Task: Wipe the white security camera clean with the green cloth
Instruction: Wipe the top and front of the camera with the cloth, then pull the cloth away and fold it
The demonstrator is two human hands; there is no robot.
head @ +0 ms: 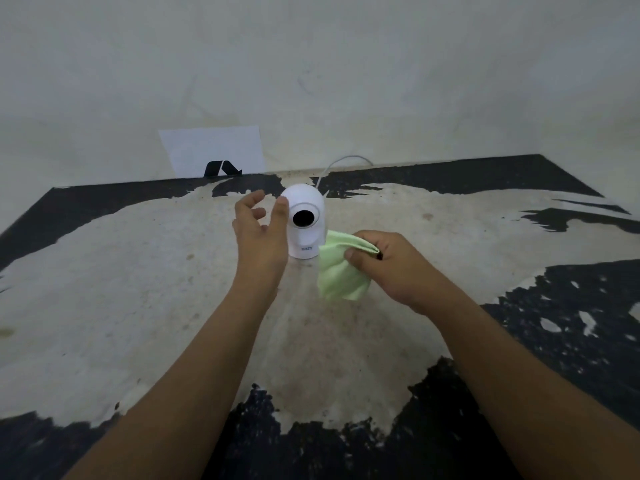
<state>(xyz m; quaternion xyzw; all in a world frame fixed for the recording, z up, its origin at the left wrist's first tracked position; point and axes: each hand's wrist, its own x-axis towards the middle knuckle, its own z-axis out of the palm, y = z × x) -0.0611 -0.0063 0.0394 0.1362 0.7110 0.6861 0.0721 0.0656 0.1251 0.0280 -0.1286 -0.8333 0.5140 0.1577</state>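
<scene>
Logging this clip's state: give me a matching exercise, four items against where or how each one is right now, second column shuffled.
Column one:
1. green cloth
2. white security camera
3. left hand
4. white paper sheet

Column two:
A. leaning on the wall at the table's far edge
B. bunched in the right hand
C. open, thumb at the camera's side
D. upright on the table, dark lens toward the viewer

Pairs: 1-B, 2-D, 3-C, 4-A
</scene>
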